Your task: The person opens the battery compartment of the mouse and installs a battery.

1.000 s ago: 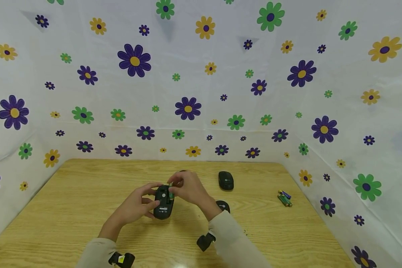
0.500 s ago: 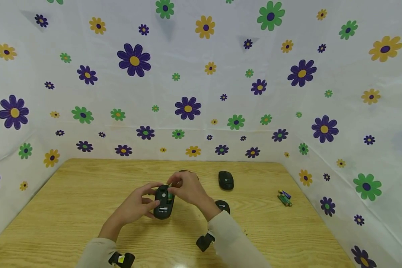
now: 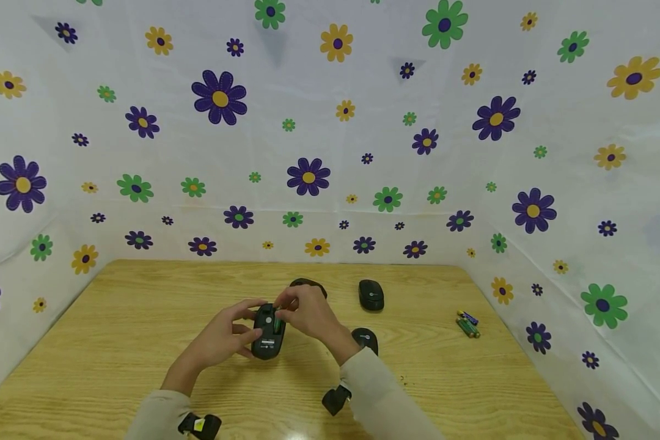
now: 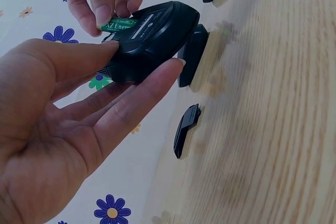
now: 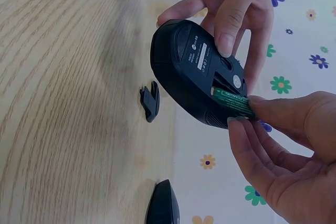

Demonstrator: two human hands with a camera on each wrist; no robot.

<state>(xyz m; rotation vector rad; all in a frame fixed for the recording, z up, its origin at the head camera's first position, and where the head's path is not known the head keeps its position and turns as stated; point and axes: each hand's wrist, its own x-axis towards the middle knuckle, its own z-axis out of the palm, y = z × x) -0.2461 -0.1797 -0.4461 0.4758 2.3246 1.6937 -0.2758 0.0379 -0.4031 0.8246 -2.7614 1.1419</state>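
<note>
A black computer mouse (image 3: 266, 349) is held underside up by my left hand (image 3: 227, 330), thumb across its base and fingers beneath. My right hand (image 3: 311, 311) pinches the end of a green battery (image 5: 233, 103) between thumb and fingers. In the right wrist view the battery lies along the open slot in the mouse's underside, its far end inside it. The left wrist view shows the battery (image 4: 118, 24) partly covered by the right fingertips. A small black cover piece (image 5: 150, 102) lies on the table beyond the mouse.
On the wooden table (image 3: 159, 299), one black mouse (image 3: 371, 295) stands at the back and another (image 3: 365, 340) beside my right forearm, partly hidden. A dark curved object (image 3: 308, 283) shows behind my right hand. Several loose batteries (image 3: 467, 324) lie at the right. Flowered cloth (image 3: 330, 140) surrounds the table.
The battery in my right hand has tipped down and settled further into the mouse's slot. My right hand has shifted slightly, while the left hand and mouse stay nearly still.
</note>
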